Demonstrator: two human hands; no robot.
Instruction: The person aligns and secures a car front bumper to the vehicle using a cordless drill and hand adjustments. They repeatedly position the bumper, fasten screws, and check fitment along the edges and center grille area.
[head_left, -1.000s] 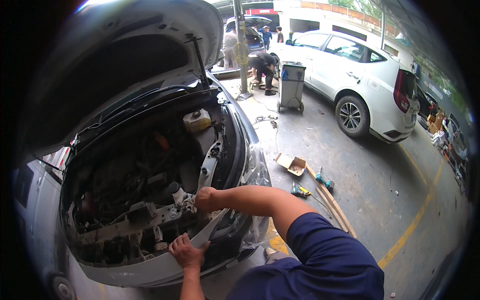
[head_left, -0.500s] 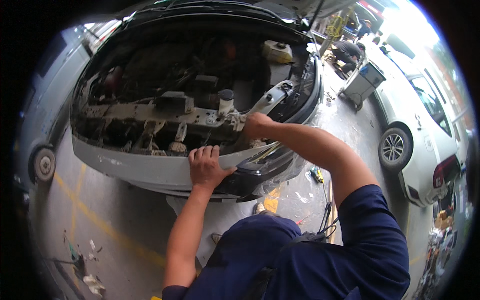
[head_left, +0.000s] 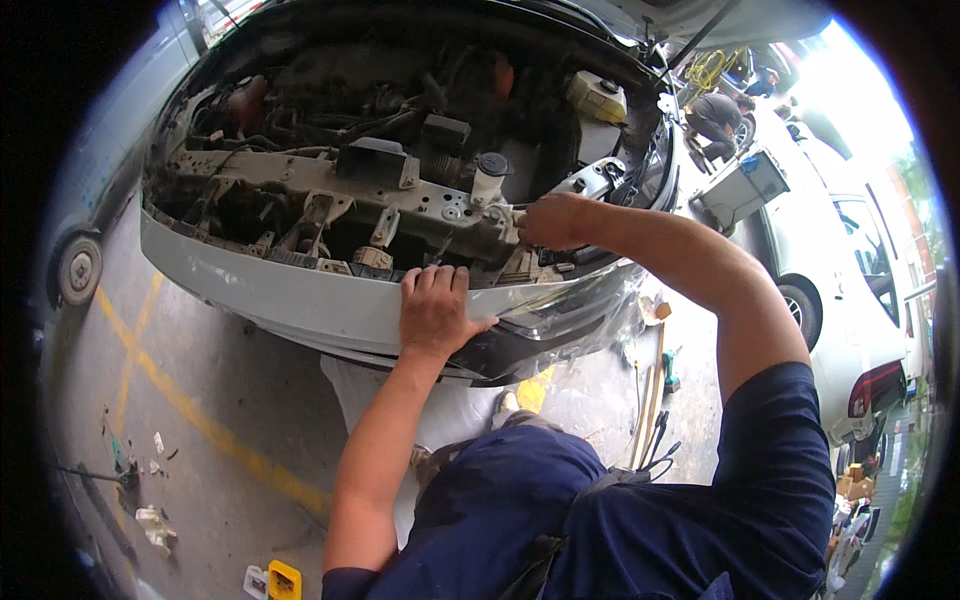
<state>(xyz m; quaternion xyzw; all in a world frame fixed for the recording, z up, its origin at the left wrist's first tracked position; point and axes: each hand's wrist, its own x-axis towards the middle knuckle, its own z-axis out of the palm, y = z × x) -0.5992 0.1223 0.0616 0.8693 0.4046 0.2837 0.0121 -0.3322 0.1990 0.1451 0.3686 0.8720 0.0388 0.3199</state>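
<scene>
A car's engine bay with its hood up stands before me, a light grey front bumper (head_left: 300, 310) along its near edge. My left hand (head_left: 437, 310) lies on the bumper, its fingers curled over the top edge and its thumb stretched to the right. Farther right, my right hand (head_left: 555, 220) is closed in a fist at the end of the dusty radiator support (head_left: 425, 205). Whatever its fingers hold is hidden. Close to that hand are a fluid reservoir with a black cap (head_left: 490, 178) and a dark headlight area (head_left: 540, 325) with clear plastic film.
A grey-blue vehicle (head_left: 100, 180) stands on the left, a white car (head_left: 850, 270) on the right. Beyond my right arm are a grey wheeled bin (head_left: 745, 185) and a crouching person (head_left: 715, 125). A green tool (head_left: 670, 370) and a yellow case (head_left: 284, 578) lie on the floor.
My view has shifted, so the engine bay shows larger and slightly farther right. Both hands stay at about the same spots on the car. The yellow case has come into view.
</scene>
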